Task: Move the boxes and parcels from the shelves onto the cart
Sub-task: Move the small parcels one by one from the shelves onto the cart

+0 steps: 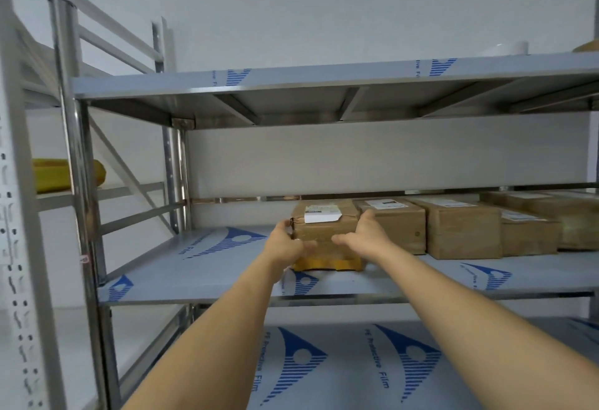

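Note:
A brown cardboard box with a white label sits on the middle shelf of a steel rack, on top of a flat yellow parcel. My left hand grips the box's left side. My right hand grips its right side, fingers over the top edge. To the right stands a row of several more brown labelled boxes. No cart is in view.
The shelf above overhangs the boxes; a white object and a brown one sit on it at the far right. A yellow padded parcel lies on a neighbouring rack at left. A lower shelf shows below.

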